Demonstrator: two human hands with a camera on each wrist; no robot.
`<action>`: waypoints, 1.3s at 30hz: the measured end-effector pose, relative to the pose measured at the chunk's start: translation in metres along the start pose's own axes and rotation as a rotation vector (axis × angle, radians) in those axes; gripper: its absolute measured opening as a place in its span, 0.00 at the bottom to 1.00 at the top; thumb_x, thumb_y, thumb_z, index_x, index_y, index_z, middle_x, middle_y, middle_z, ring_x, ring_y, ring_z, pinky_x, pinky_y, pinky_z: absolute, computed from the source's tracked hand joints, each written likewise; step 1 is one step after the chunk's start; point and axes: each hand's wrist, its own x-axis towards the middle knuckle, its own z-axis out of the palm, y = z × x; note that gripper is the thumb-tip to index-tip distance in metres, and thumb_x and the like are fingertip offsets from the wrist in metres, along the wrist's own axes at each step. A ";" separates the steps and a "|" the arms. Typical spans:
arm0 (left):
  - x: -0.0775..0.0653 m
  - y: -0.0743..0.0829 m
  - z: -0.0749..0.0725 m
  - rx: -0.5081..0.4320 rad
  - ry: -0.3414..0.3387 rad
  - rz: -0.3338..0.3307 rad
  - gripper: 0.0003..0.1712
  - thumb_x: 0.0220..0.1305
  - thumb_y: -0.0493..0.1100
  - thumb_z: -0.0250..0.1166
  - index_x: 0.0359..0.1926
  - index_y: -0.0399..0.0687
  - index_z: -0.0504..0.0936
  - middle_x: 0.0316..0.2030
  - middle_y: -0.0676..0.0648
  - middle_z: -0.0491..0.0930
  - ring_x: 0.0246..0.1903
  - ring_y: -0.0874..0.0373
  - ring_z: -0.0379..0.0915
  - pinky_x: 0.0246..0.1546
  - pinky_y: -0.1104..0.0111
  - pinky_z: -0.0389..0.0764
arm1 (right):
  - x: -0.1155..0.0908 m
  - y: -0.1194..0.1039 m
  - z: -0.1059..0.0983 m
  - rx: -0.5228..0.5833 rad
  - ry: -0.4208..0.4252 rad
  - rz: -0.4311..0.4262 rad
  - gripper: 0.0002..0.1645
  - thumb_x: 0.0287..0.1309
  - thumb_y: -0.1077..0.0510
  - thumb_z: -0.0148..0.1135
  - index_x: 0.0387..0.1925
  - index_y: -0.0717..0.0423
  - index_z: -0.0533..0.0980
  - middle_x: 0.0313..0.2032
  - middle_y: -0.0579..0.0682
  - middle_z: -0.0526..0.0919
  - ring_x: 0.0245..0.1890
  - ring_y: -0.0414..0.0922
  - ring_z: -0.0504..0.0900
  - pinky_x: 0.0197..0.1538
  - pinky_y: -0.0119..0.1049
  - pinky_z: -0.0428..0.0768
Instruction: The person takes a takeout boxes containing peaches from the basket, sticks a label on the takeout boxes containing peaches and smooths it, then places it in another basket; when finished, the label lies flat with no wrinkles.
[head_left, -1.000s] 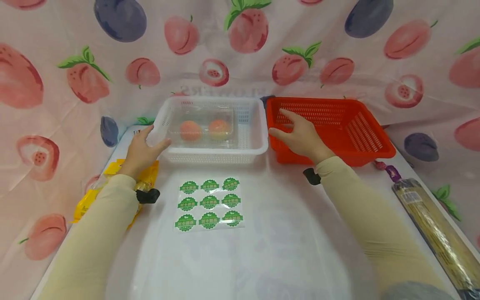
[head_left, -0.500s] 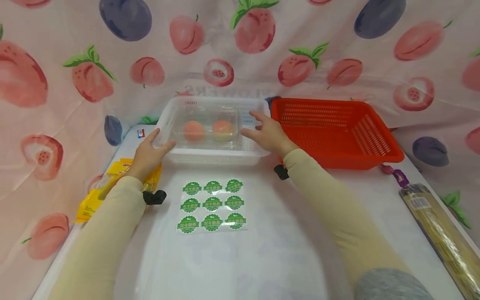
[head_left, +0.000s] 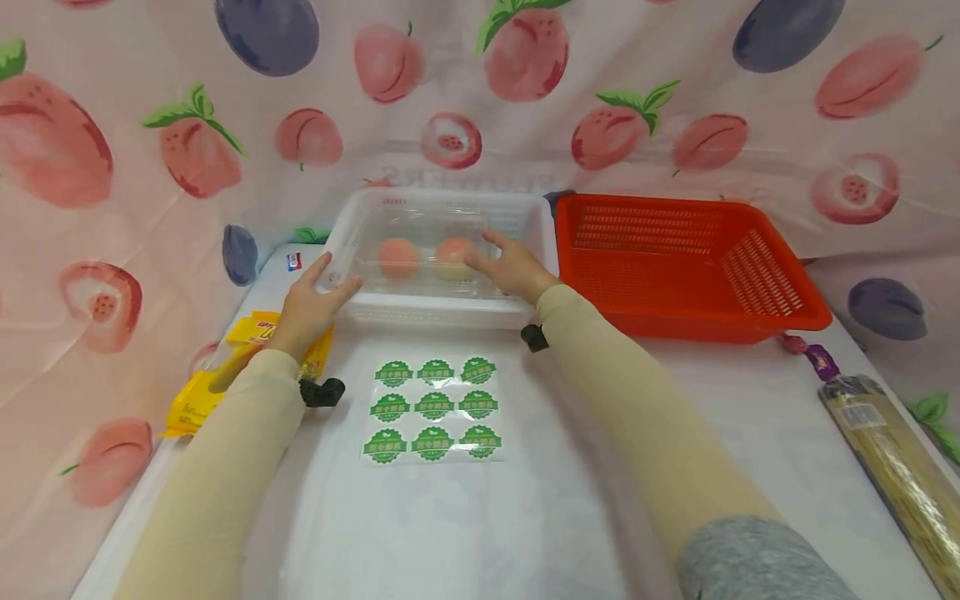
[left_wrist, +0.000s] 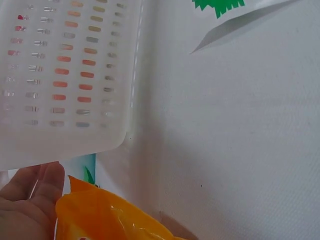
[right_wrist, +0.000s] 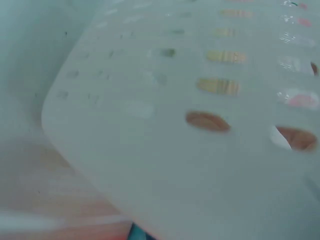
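A white slotted basket (head_left: pixel 450 301) stands at the back of the table, with a clear plastic box (head_left: pixel 423 218) inside it. Two peach-coloured round fruits (head_left: pixel 399 258) show through the box. My left hand (head_left: pixel 309 307) is at the basket's left end, thumb and fingers spread; in the left wrist view its fingers (left_wrist: pixel 50 182) lie just beside the basket wall. Over the basket's right part reaches my right hand (head_left: pixel 516 268), fingers extended, fingertips overlapping the box's right end. In the right wrist view the basket wall (right_wrist: pixel 125 150) hides most of that hand, with bits showing through the slots.
A red basket (head_left: pixel 690 321) stands right of the white one. Before the white basket lies a sheet of green round stickers (head_left: pixel 433 407). Yellow packaging (head_left: pixel 198 402) lies under the left forearm, and a long clear pack of noodle-like strands (head_left: pixel 885 467) along the right edge.
My right hand has moved left, from over the red basket's near-left corner to inside the white basket at the box. The left hand stays by the white basket's left end.
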 end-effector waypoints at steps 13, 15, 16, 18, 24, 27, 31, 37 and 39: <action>-0.001 0.001 0.000 -0.001 -0.002 -0.009 0.61 0.51 0.83 0.57 0.80 0.73 0.40 0.79 0.43 0.40 0.75 0.35 0.37 0.65 0.31 0.48 | 0.000 0.000 -0.007 0.215 -0.135 0.082 0.42 0.70 0.41 0.58 0.78 0.39 0.52 0.58 0.56 0.70 0.40 0.54 0.76 0.46 0.39 0.81; -0.002 0.002 0.001 -0.008 -0.005 -0.017 0.62 0.50 0.84 0.57 0.79 0.74 0.40 0.79 0.43 0.39 0.75 0.35 0.37 0.65 0.31 0.48 | -0.002 -0.003 -0.011 0.251 -0.145 0.091 0.41 0.71 0.43 0.58 0.78 0.40 0.53 0.58 0.57 0.71 0.40 0.56 0.78 0.46 0.40 0.83; -0.002 0.002 0.000 -0.010 -0.007 -0.021 0.62 0.50 0.84 0.57 0.79 0.75 0.40 0.79 0.44 0.39 0.75 0.35 0.37 0.65 0.31 0.48 | -0.003 -0.004 -0.012 0.260 -0.142 0.092 0.40 0.71 0.44 0.57 0.77 0.41 0.53 0.58 0.58 0.71 0.40 0.57 0.79 0.46 0.42 0.84; -0.003 0.002 0.000 -0.013 -0.009 -0.022 0.61 0.51 0.83 0.57 0.79 0.75 0.40 0.79 0.43 0.39 0.75 0.35 0.39 0.65 0.31 0.49 | -0.006 -0.007 -0.015 0.248 -0.126 0.090 0.39 0.71 0.45 0.58 0.77 0.42 0.54 0.58 0.58 0.72 0.36 0.57 0.80 0.45 0.43 0.85; -0.004 0.001 -0.001 -0.008 -0.008 -0.009 0.57 0.56 0.80 0.57 0.79 0.75 0.40 0.79 0.43 0.40 0.75 0.35 0.40 0.66 0.32 0.50 | -0.017 -0.009 -0.026 0.173 -0.023 0.032 0.36 0.71 0.51 0.59 0.75 0.42 0.58 0.53 0.59 0.73 0.23 0.49 0.74 0.41 0.40 0.85; -0.004 0.001 0.000 -0.007 -0.009 0.002 0.59 0.55 0.81 0.57 0.79 0.74 0.40 0.79 0.43 0.39 0.75 0.36 0.37 0.67 0.33 0.47 | -0.027 -0.007 -0.036 0.187 0.031 -0.016 0.35 0.70 0.55 0.58 0.75 0.43 0.60 0.49 0.59 0.73 0.23 0.48 0.73 0.40 0.40 0.86; -0.003 0.001 0.002 -0.009 -0.014 0.011 0.59 0.55 0.81 0.57 0.80 0.73 0.40 0.79 0.43 0.39 0.75 0.36 0.36 0.67 0.33 0.46 | -0.046 -0.005 -0.051 0.215 0.077 -0.074 0.35 0.70 0.57 0.58 0.74 0.43 0.61 0.46 0.60 0.74 0.32 0.50 0.75 0.40 0.42 0.86; -0.004 0.001 0.001 0.013 -0.019 0.001 0.59 0.55 0.81 0.57 0.79 0.75 0.38 0.79 0.43 0.38 0.75 0.35 0.35 0.66 0.32 0.47 | -0.077 -0.001 -0.075 0.209 0.099 -0.111 0.35 0.70 0.57 0.57 0.75 0.42 0.60 0.49 0.60 0.73 0.47 0.54 0.76 0.42 0.44 0.86; -0.005 0.001 0.000 0.010 -0.021 0.002 0.59 0.55 0.81 0.57 0.79 0.75 0.38 0.79 0.43 0.38 0.75 0.35 0.35 0.66 0.32 0.47 | -0.086 -0.001 -0.082 0.225 0.096 -0.111 0.35 0.70 0.58 0.57 0.75 0.42 0.59 0.50 0.61 0.73 0.48 0.55 0.77 0.43 0.45 0.86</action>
